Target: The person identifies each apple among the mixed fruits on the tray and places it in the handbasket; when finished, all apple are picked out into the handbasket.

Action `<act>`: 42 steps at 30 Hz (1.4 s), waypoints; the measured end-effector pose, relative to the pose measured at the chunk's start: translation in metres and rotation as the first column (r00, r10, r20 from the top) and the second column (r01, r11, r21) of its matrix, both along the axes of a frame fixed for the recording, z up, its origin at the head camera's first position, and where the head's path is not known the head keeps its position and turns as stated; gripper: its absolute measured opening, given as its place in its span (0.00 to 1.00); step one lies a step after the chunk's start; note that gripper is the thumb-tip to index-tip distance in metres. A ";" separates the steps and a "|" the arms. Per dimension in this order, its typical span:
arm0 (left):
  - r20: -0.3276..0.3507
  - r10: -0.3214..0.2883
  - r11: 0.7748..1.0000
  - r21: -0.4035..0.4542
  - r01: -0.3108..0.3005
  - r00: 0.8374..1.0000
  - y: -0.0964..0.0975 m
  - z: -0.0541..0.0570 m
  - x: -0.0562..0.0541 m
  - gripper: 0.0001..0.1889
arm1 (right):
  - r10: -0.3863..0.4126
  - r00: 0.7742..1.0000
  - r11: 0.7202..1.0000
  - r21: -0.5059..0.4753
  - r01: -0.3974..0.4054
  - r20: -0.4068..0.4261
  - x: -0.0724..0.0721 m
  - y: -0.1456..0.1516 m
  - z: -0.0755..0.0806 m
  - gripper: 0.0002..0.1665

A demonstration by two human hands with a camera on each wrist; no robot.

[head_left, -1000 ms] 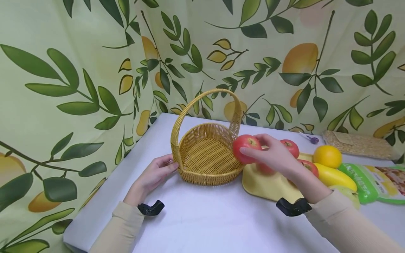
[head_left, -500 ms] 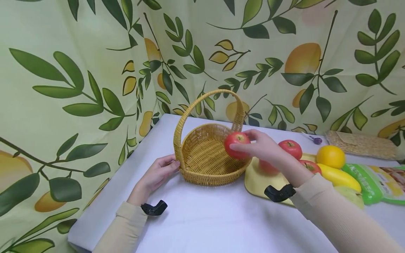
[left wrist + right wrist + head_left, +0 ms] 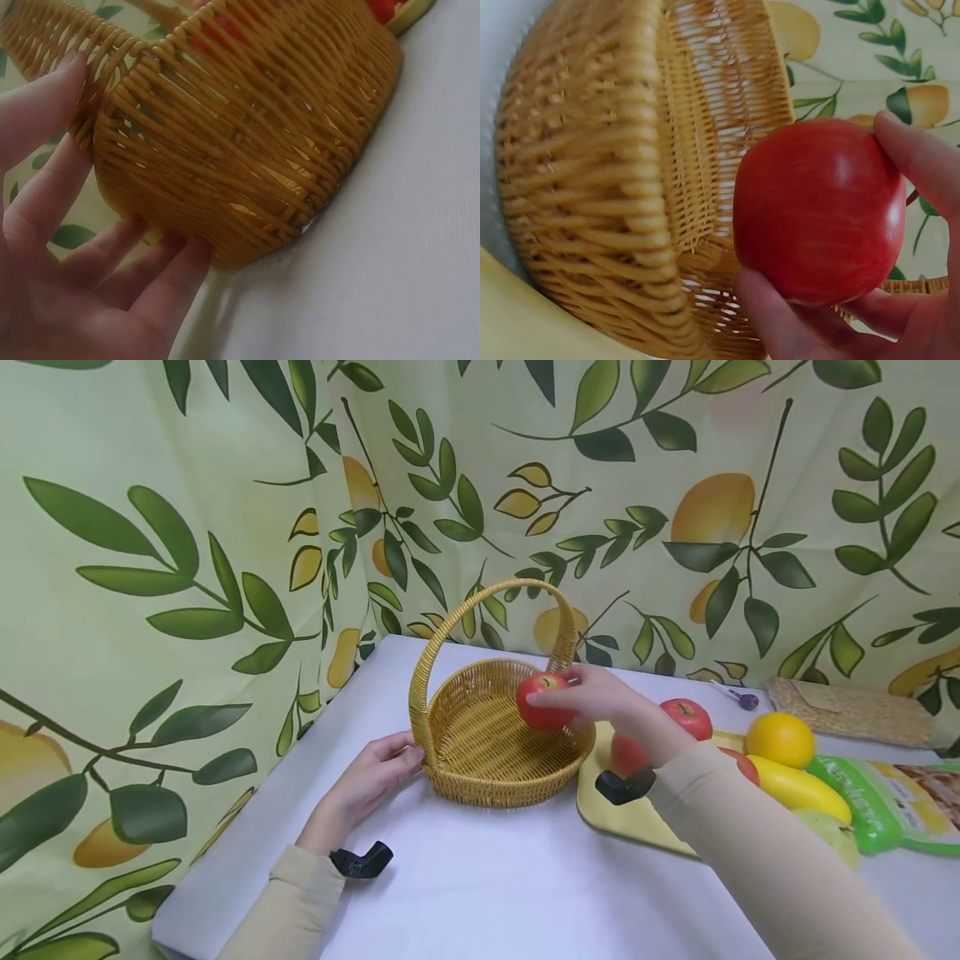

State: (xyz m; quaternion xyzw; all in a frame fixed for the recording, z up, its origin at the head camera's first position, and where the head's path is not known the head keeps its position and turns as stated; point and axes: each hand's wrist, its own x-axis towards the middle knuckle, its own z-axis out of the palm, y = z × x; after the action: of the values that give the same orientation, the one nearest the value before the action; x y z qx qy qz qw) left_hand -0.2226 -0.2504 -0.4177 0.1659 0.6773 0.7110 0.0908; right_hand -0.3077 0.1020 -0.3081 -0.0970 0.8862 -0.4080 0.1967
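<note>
My right hand grips a red apple over the right part of the wicker basket. In the right wrist view, thumb and fingers hold the apple at its sides, above the basket's rim. My left hand holds the basket's left side at the foot of its tall handle. The left wrist view has the thumb on the handle's foot and the other fingers reaching behind the woven wall. No fruit shows on the visible basket floor.
Right of the basket, a yellow tray carries more red apples, partly hidden by my right arm. Beside it are an orange, a yellow elongated fruit, a pale green fruit, a green bag and a woven mat.
My right hand has carried the apple leftward and a little lower, from the basket's right rim to over its inside. The left hand stays on the basket.
</note>
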 end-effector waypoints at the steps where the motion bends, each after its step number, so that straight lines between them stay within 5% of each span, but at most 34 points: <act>1: 0.002 0.004 1.000 -0.006 -0.004 1.000 0.000 0.000 0.001 0.18 | 0.000 1.000 1.000 -0.004 0.000 0.001 -0.002 -0.002 0.000 0.56; 16: -0.034 -0.013 1.000 -0.016 0.012 0.999 -0.002 0.002 0.000 0.09 | 0.044 0.999 0.999 -0.030 -0.044 -0.012 -0.017 -0.036 -0.007 0.45; 21: -0.032 -0.022 1.000 -0.012 0.022 0.999 -0.001 0.003 -0.001 0.15 | 0.009 1.000 0.999 -0.031 -0.010 -0.007 -0.027 -0.041 -0.010 0.42; 42: -0.041 -0.044 0.999 0.000 0.044 0.998 -0.002 -0.001 0.001 0.13 | 0.029 0.999 0.999 0.037 -0.027 -0.046 -0.036 -0.068 -0.031 0.47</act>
State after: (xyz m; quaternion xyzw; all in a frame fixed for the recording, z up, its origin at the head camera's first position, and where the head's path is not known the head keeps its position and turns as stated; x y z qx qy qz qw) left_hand -0.2213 -0.2526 -0.4188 0.1954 0.6750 0.7054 0.0926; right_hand -0.3440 0.0335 -0.3388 -0.1154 0.8964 -0.3866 0.1834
